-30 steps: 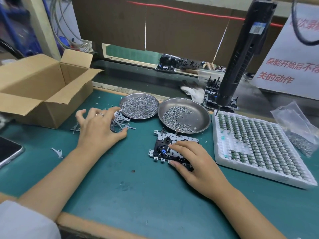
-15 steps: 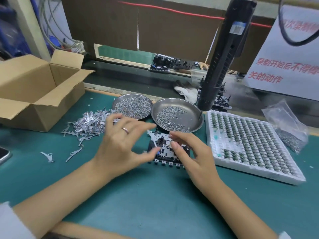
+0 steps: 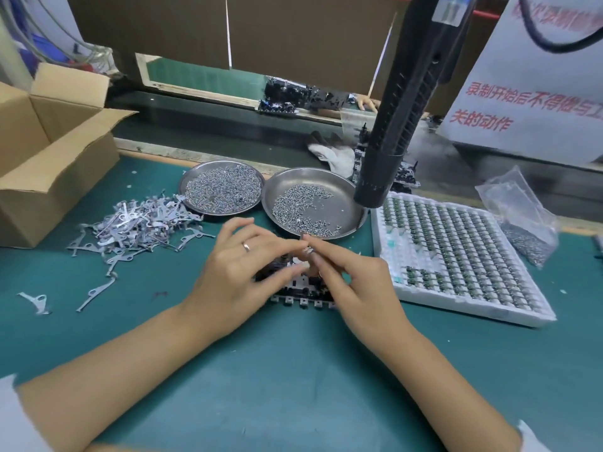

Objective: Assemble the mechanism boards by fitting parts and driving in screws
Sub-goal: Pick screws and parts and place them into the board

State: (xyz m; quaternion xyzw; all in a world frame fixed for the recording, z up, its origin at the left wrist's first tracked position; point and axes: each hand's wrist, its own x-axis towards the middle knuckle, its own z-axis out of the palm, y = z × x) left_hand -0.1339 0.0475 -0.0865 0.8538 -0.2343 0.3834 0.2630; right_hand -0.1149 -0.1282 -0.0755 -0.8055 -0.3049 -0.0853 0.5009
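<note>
While both hands are bunched over the mechanism board (image 3: 301, 290) in the middle of the green counter (image 3: 293, 380), the job looks to me like it sits in the fitting stage, with no screw being driven yet. The left hand (image 3: 241, 272) has its fingers (image 3: 290, 249) curled inward, pinching something small and pale against the tips of the right hand (image 3: 355, 282), whose fingers (image 3: 318, 252) are curled the same way; from here I'd take it for one of the stamped metal levers, but it is too blurred to be sure. The board lies flat under them, mostly hidden, only its near edge with the row of little square tabs showing.

The electric screwdriver (image 3: 404, 102) hangs untouched above the right-hand screw dish (image 3: 346, 187), well apart from either hand, so I judge the screwing for this board is still to come. The heap of metal levers (image 3: 143, 223) to the left is large, the left screw dish (image 3: 222, 190) is well filled, and the white parts tray (image 3: 456, 256) is full except for a patch of empty pockets near its front left. A few dark assemblies sit back by the conveyor belt (image 3: 195, 125), possibly finished ones. Plenty of stock remains, so I'd say the work as a whole is far from over.
</note>
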